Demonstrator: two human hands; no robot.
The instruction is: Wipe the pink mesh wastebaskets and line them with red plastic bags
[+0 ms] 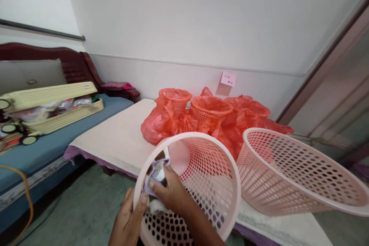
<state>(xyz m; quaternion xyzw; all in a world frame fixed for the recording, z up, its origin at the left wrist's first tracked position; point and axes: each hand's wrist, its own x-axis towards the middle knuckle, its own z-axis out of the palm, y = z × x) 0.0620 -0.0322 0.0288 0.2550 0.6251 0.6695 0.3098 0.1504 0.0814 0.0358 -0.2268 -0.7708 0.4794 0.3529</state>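
A pink perforated plastic basket lies on its side with its mouth toward me. My left hand grips its near rim, thumb over the edge. My right hand reaches inside the basket and presses a white-and-grey cloth against the inner wall, fingers closed on it. A second pink basket lies tilted on its side just to the right, touching the first.
Several smaller orange baskets lined with red plastic bags stand behind on the cream-covered table. A blue-covered wooden sofa with a yellow case of clutter is at left. A glass door is at right.
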